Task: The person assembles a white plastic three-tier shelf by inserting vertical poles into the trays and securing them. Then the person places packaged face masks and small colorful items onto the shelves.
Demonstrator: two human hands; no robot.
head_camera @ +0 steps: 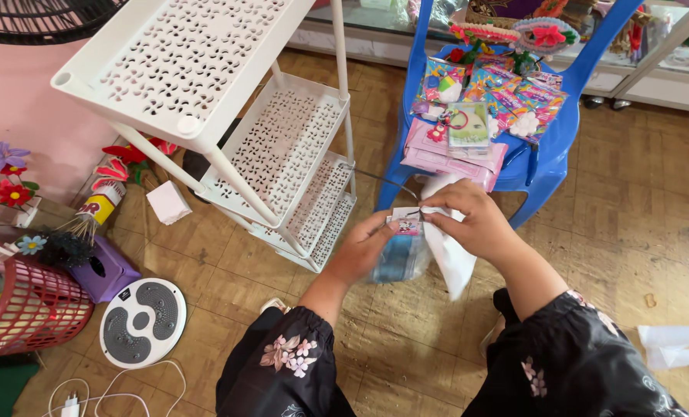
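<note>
— Starting at nine o'clock, what is seen?

— A red basket (32, 309) is set at the far left, with a purple box (106, 272) beside it and a round grey-and-white disc (143, 321) lying on the floor toward seven o'clock. A white tiered rack (228, 116) is leaned across the upper left.

— And the hands?

— Just right of centre, the left hand (362, 251) is closed on a small clear packet (403, 249) with a printed card at its top; the right hand (472, 218) is pinched on that same top edge, with a white bag (450, 259) hung beneath it. The two hands are brought together, almost touching. A thin dark wire (387, 181) is run from the rack toward the fingers; what it is attached to cannot be told.

— At one o'clock?

— A blue plastic chair (549, 150) is loaded with colourful packets (506, 96) and a pink flat pack (452, 158).

— What could go wrong?

— It is judged that the packet could be dropped if the pinch on the card is loosened, since the white bag is carried by the same fingers. The wire might be snagged by the packet, and the leaning rack could be pulled over by that.
</note>
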